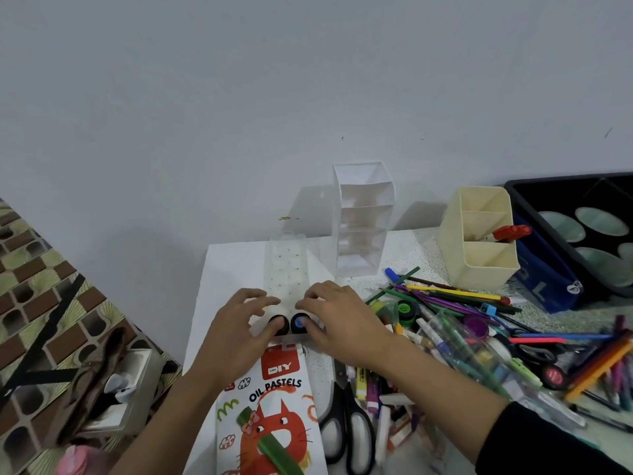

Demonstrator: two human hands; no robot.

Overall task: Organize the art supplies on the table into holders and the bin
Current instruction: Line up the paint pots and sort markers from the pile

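At your eight o'clock, patterned brick-and-green floor tiles (30, 269) surround a white box (138, 363) (a brown strap-like object (92, 382) lies against it); a pale wall (205, 97) fills twelve o'clock.

Bench (233, 262): white top, speckled toward the right.
- White holder (359, 217): upright at the far edge, tiered.
- Clear tray (287, 265): just left of the white holder, running toward the near side.
- Pastels box (274, 406): nearer than the white holder, past the tray's near end.
- Scissors (346, 426): just right of that box.
- Cream holder (479, 241): right of the white holder.
- Pens and pencils (479, 320): loose heap, near-right of the white holder, with a green pot (406, 310) and a purple pot (476, 327) among them.
- Blue pouch (544, 279) and black bin (582, 217): farthest right.
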